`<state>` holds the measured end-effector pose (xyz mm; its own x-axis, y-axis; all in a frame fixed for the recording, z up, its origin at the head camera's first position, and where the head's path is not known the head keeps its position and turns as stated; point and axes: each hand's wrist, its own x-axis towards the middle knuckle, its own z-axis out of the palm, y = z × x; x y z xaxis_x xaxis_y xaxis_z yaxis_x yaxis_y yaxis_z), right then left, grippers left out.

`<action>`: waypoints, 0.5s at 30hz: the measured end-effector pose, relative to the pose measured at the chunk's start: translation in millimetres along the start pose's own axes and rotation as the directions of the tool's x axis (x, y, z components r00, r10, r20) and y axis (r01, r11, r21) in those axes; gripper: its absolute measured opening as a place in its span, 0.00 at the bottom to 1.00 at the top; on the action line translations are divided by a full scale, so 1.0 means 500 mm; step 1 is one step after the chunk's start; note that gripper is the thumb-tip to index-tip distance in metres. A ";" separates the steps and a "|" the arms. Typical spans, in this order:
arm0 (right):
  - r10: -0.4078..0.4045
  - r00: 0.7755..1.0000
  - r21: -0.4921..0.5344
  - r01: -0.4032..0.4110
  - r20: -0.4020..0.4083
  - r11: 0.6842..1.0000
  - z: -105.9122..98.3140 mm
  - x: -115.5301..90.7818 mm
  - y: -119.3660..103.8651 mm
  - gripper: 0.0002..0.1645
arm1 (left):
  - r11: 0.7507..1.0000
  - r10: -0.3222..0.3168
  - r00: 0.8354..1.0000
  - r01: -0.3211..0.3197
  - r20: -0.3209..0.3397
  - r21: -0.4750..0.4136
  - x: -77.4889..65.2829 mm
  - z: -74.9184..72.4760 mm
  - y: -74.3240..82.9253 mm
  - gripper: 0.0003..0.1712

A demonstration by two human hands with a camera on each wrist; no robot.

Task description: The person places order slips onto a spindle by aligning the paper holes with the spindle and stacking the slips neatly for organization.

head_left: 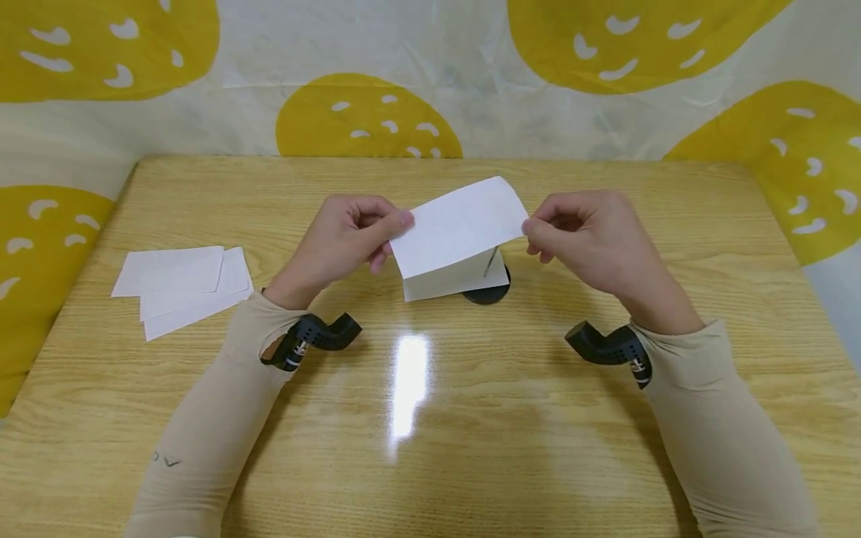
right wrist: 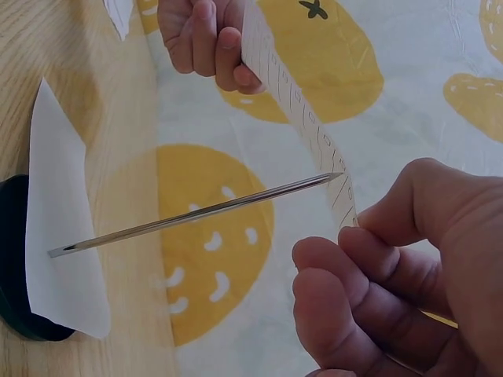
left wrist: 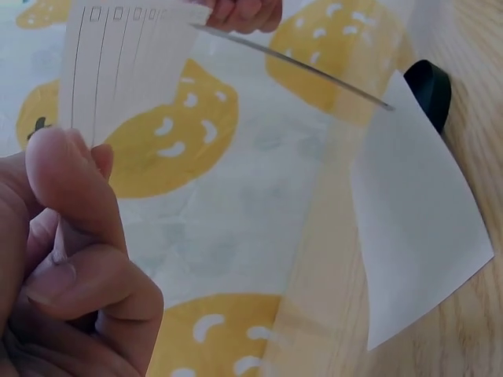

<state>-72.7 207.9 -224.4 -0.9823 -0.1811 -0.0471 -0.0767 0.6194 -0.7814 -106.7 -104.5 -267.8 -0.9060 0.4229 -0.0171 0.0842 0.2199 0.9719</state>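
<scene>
Between my two hands a white paper slip [head_left: 460, 224] is stretched over an upright bill spike [right wrist: 204, 216]. My left hand [head_left: 353, 235] pinches the slip's left edge between thumb and fingers. The right hand [head_left: 592, 235] pinches the far right corner. Printed lines and small boxes show on the slip's underside in both wrist views. The spike's tip meets or nearly meets that underside near the right end; whether it pierces the paper I cannot tell. Lower down, another white slip [left wrist: 416, 196] is impaled on the spike, resting over its round black base [head_left: 487, 297].
Several white slips [head_left: 181, 284] lie overlapped on the wooden table [head_left: 471, 456] at the left. Behind the table hangs a white cloth [head_left: 377, 45] with yellow shapes. A black wrist camera [head_left: 329, 332] sits on the left forearm, another camera [head_left: 605, 347] on the right.
</scene>
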 end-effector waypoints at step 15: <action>0.007 1.000 0.010 -0.007 -0.018 1.000 -0.002 -0.007 -0.008 0.13 | 1.000 -0.008 1.000 0.008 0.016 -0.008 -0.002 -0.007 0.010 0.12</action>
<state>-69.3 206.7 -220.8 -0.9857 -0.1631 -0.0413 -0.0683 0.6126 -0.7874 -106.8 -107.1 -262.1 -0.9001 0.4346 -0.0286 0.0736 0.2164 0.9735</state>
